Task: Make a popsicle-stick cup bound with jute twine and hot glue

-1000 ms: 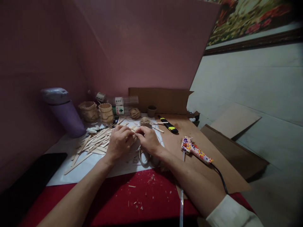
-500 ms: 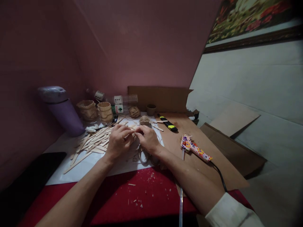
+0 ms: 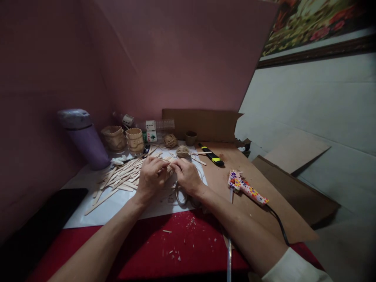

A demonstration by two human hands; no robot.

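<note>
My left hand (image 3: pixel 151 177) and my right hand (image 3: pixel 187 174) meet over a white sheet (image 3: pixel 88 207), fingers curled together on a small piece made of wooden sticks (image 3: pixel 168 164). The fingertips hide most of it. Left of my left hand, a pile of loose wooden sticks (image 3: pixel 117 178) fans out. A ball of twine (image 3: pixel 182 150) sits just beyond my right hand. Partly under my right wrist lie scissors (image 3: pixel 180 194).
A flowered glue gun (image 3: pixel 246 187) with a black cord lies on brown cardboard (image 3: pixel 264 219) to the right. A black-and-yellow cutter (image 3: pixel 211 155), two small stick cups (image 3: pixel 134 140), a purple flask (image 3: pixel 85 139), a second twine ball (image 3: pixel 170 140) and a bottle stand at the back. A black slab (image 3: pixel 44 223) lies at left.
The view has shifted slightly, so everything sits a little further right. Both hands stay together on the stick piece with only small finger movements.
</note>
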